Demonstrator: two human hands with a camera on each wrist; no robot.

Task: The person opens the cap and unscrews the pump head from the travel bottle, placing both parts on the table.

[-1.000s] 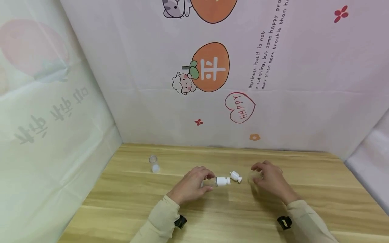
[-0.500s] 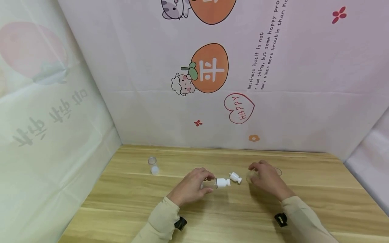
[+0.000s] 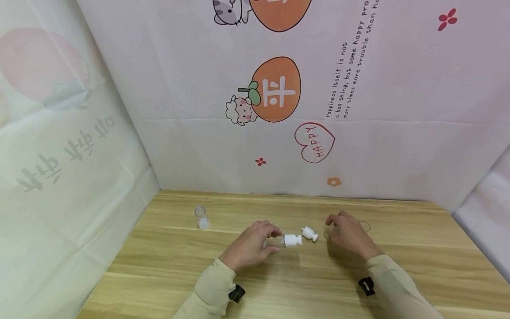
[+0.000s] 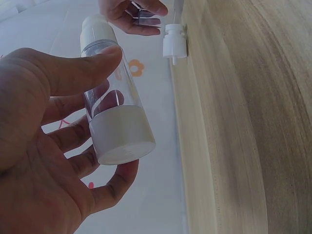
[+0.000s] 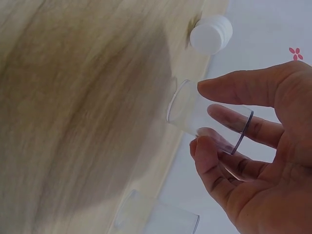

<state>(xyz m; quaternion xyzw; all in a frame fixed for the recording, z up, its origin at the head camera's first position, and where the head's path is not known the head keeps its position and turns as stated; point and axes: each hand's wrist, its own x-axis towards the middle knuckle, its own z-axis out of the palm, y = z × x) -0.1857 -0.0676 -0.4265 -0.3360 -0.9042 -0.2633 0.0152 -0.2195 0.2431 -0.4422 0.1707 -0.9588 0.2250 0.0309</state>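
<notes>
My left hand [image 3: 252, 244] grips a small clear bottle [image 4: 119, 129] round its body, thumb on one side and fingers on the other. The bottle has a white base and a white pump top [image 3: 292, 240] that points right in the head view. A clear, open-ended plastic cap [image 5: 187, 109] is pinched between the thumb and fingers of my right hand [image 3: 351, 237], tilted just over the table. Between the two hands a loose white pump head [image 3: 309, 233] lies on its side.
Beyond my right hand, a second clear cap [image 5: 158, 217] is on the wooden table [image 3: 271, 288]. At the back left sits a clear container [image 3: 201, 217] with white at its near end. A printed white cloth [image 3: 199, 146] hangs behind the table, with another at the left.
My right hand has shifted a little left with the clear cap, and the second cap's rim now shows behind it. My left hand and the bottle have hardly moved.
</notes>
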